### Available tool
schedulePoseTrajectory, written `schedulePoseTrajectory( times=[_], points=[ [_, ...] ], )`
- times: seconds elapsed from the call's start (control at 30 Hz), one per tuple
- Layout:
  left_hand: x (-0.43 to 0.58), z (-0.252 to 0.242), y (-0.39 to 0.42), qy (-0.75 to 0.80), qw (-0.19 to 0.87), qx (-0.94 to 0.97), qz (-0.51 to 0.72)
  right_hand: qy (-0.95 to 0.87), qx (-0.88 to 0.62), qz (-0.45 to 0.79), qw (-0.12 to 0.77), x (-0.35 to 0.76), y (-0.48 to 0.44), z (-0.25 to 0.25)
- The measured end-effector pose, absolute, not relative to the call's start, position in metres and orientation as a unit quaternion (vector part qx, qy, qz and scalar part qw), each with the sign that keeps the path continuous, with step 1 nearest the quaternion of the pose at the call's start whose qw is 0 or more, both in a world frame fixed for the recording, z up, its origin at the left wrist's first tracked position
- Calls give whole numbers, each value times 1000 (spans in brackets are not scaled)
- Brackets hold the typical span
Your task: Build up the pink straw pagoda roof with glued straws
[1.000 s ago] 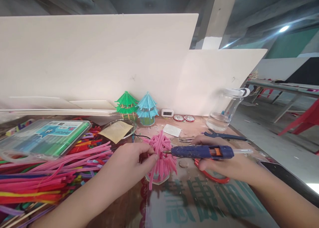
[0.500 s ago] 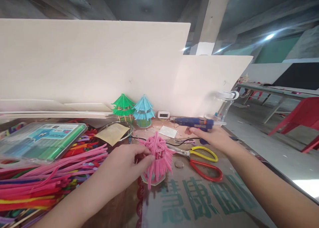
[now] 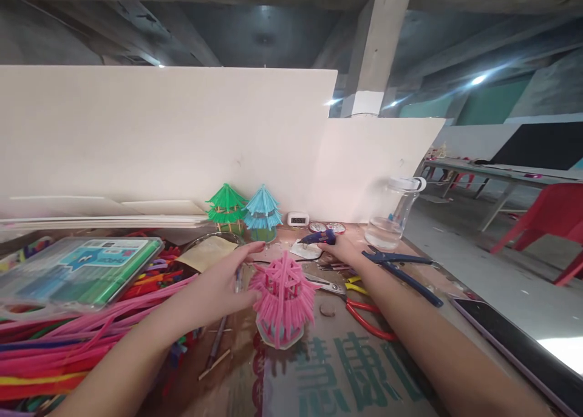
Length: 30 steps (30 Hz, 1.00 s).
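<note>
A pink pavilion model made of pipe cleaners (image 3: 283, 298) stands on the table in front of me. My left hand (image 3: 225, 280) hovers just left of it, fingers stretched out and holding nothing. My right hand (image 3: 339, 249) reaches to the back of the table and rests on a blue glue gun (image 3: 316, 238), which lies over a white paper square. The fingers curl round the gun's rear part.
Green (image 3: 225, 206) and blue (image 3: 263, 209) pavilion models stand by the back board. A heap of coloured pipe cleaners (image 3: 68, 338) and a clear plastic box (image 3: 77, 268) fill the left. Scissors (image 3: 359, 305), blue pliers (image 3: 401, 271), a glass jar (image 3: 394, 220) and a phone (image 3: 514, 338) lie right.
My right hand carried the glue gun away from the pink model to the back of the table. My left hand let go of the model and opened.
</note>
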<state>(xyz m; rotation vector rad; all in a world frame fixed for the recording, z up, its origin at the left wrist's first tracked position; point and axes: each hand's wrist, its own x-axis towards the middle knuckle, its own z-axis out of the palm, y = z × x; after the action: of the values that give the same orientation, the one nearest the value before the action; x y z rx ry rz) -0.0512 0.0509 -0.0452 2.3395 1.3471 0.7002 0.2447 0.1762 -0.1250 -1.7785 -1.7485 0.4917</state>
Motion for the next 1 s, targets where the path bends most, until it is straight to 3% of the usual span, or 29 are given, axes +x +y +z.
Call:
schedulePoseTrajectory(
  times=[0.17, 0.4, 0.5, 0.6, 0.83, 1.0],
  points=[
    [-43, -53, 53, 452, 263, 821, 232, -653, -669, 152, 320, 266, 160, -122],
    [-30, -60, 52, 425, 259, 823, 275, -640, -642, 57, 418, 275, 88, -81],
    [-28, -66, 53, 408, 251, 827, 294, -705, -543, 105, 444, 247, 43, -69],
    [-25, -71, 54, 381, 232, 834, 325, -754, -466, 221, 408, 215, 6, -67],
    [-12, -75, 49, 402, 168, 832, 342, -724, -467, 332, 384, 185, -1, -86],
    [-6, -75, 44, 411, 129, 832, 350, -714, -486, 311, 397, 181, 9, -92]
  ],
)
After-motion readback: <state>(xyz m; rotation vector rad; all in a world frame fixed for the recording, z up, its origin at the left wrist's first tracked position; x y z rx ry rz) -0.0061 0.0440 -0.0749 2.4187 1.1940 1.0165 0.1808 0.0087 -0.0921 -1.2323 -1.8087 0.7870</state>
